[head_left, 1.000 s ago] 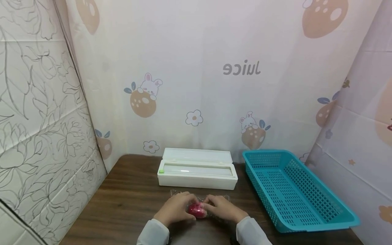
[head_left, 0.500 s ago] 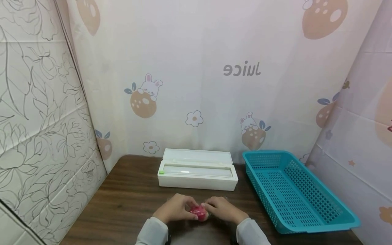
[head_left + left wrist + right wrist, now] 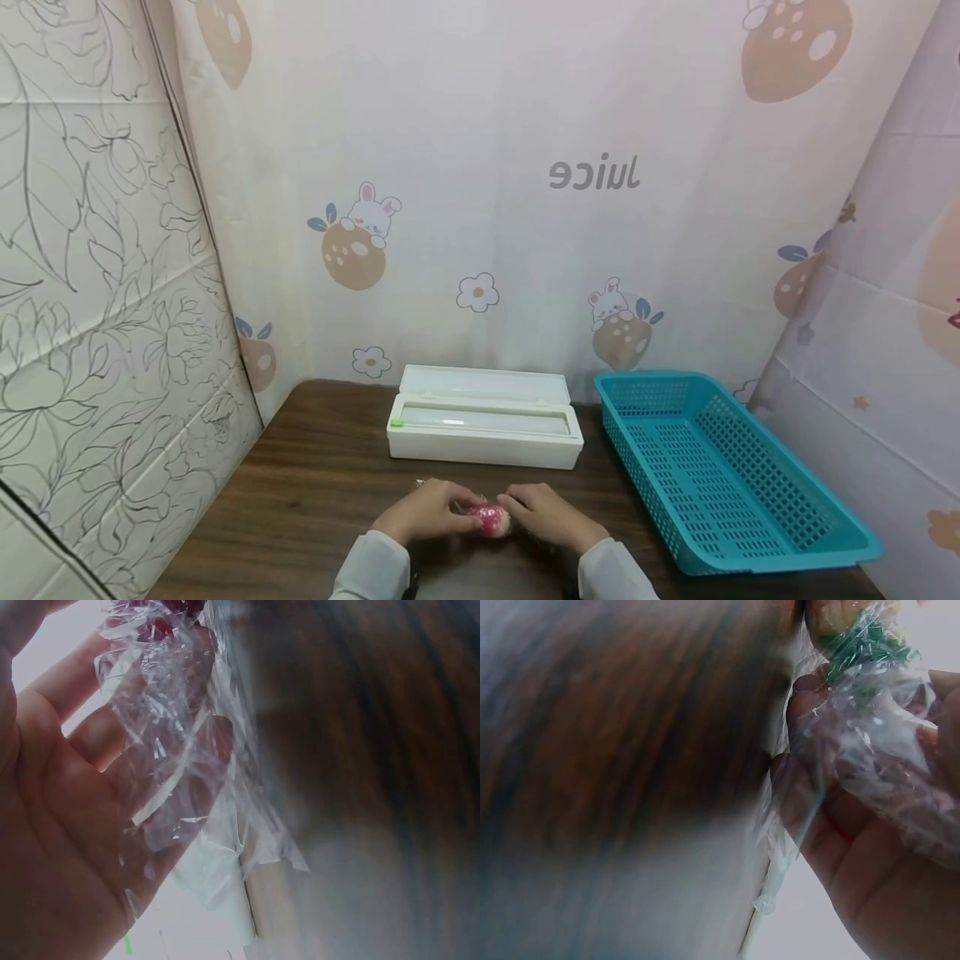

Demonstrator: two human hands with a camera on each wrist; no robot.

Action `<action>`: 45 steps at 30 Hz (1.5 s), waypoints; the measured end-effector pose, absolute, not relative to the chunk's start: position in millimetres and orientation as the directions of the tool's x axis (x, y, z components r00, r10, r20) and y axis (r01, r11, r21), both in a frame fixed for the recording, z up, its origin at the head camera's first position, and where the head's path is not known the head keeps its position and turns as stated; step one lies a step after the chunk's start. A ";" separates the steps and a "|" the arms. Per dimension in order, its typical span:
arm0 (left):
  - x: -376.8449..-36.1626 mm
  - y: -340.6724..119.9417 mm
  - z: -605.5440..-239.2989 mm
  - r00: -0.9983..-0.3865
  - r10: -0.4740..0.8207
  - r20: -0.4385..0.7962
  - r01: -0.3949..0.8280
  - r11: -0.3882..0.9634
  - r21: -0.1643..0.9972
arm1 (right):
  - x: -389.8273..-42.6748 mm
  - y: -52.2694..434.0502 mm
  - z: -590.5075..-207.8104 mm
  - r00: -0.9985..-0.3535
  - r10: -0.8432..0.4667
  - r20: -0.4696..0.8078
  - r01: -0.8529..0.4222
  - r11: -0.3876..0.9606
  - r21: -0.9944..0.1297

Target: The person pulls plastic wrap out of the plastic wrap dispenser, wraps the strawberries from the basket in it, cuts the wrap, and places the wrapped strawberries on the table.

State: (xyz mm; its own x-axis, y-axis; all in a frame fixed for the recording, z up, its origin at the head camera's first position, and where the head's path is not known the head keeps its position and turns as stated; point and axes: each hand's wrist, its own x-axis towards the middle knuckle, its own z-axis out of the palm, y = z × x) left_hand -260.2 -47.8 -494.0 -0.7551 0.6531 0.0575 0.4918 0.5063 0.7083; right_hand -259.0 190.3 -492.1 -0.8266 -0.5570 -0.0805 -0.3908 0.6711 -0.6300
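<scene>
A small red vegetable (image 3: 492, 521), cream-coloured toward one end, lies wrapped in clear cling film between both hands near the table's front. My left hand (image 3: 431, 512) grips its red end with thumb and fingers. Gathered loose cling film (image 3: 169, 750) trails over that palm in the left wrist view. My right hand (image 3: 551, 514) holds the other end, fingertips pinching the bunched film there. The right wrist view shows this end's green tuft (image 3: 870, 649) under crumpled cling film (image 3: 877, 735). The vegetable's underside is hidden.
Behind the hands stands a white cling film dispenser (image 3: 483, 450) with its lid (image 3: 483, 386) raised and a green slider (image 3: 396, 422) at its left. A turquoise plastic basket (image 3: 652, 492) sits at the right of the dark wooden table (image 3: 300, 492). Printed curtains enclose the back and sides.
The vegetable has shifted slightly right and turned, so more of its cream end shows. The film spread behind the hands has been drawn in. Both hands stay close to it.
</scene>
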 end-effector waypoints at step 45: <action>-258.1 -49.9 -501.6 -0.810 0.575 0.110 0.523 0.626 0.578 | -239.6 180.7 -486.2 -0.786 -0.578 0.219 -0.613 0.775 -0.153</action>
State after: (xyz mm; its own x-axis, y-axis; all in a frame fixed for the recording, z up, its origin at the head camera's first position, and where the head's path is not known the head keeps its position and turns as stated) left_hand -258.1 -49.9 -501.6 -0.8105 0.5753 0.1102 0.5232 0.6263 0.5780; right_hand -239.6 180.7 -486.2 -0.7862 -0.5777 0.2194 -0.6126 0.7754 -0.1533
